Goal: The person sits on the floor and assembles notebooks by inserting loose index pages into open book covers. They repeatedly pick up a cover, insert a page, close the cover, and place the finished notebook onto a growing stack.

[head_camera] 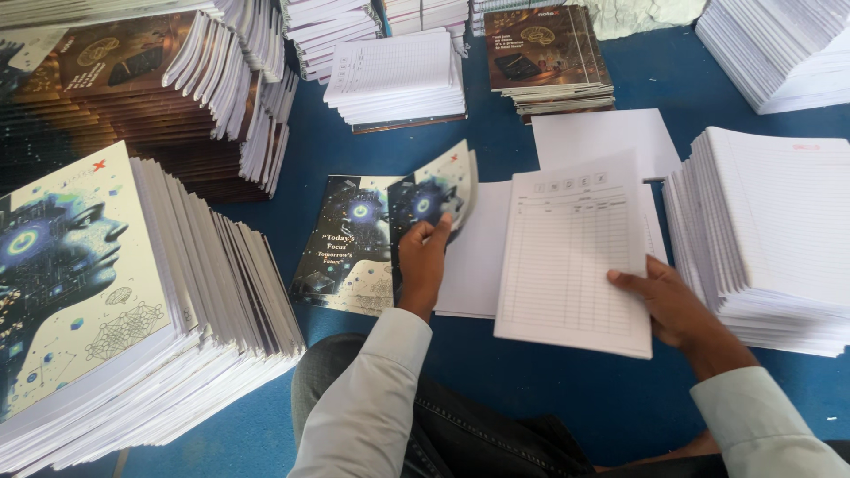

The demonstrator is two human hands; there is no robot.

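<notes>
Head view, mid-job: my left hand [423,257] grips a printed cover [434,196], my right hand [666,301] a ruled page block [571,257] at three o'clock — unbound stacks [770,230] remain.

To my left a tall stack of cream-and-blue printed cover sheets [84,292] leans fanned out on the blue bench [496,389]. Behind it lie brown-covered notebooks [115,80] with white page blocks slumped over them. Straight ahead sits a small pile of white ruled page blocks [396,78], and beside it a stack of brown-covered notebooks [546,55]. On my far right stands a thick heap of white lined paper [770,230], with another white heap [779,49] beyond it.
</notes>
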